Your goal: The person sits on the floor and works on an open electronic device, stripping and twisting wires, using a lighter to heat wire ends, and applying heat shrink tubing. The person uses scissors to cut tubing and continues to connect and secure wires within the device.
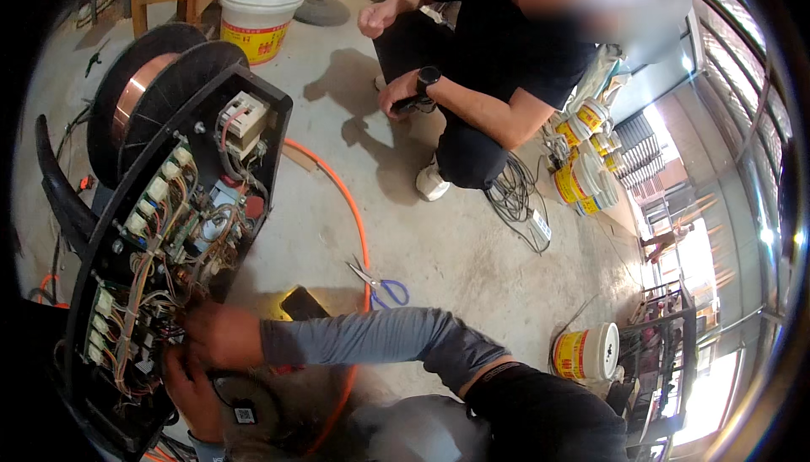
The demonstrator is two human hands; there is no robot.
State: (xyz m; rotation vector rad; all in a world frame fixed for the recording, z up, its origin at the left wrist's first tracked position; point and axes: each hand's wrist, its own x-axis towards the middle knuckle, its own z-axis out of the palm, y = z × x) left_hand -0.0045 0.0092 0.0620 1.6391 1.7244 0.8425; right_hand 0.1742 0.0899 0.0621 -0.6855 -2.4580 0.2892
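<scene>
An opened black machine (278, 108) packed with circuit boards and wires stands at the left. A large black spool of copper-coloured wire (142, 91) sits against its far side. My right hand (224, 335), in a grey sleeve, reaches to the wiring in the lower part, fingers curled and partly blurred. Just below it my left hand (192, 390) is at the same spot, with its fingers bent together. What the fingertips of both hands grip is hidden among the wires (139, 302). Beside my right forearm lies a yellow and black device (302, 303), partly covered.
Blue-handled scissors (388, 291) lie on the floor beside an orange hose (359, 226). Another person (506, 65) squats across from me. A cable coil (516, 188) with a power strip (541, 224) lies near them. White buckets (261, 6) stand at the back and right.
</scene>
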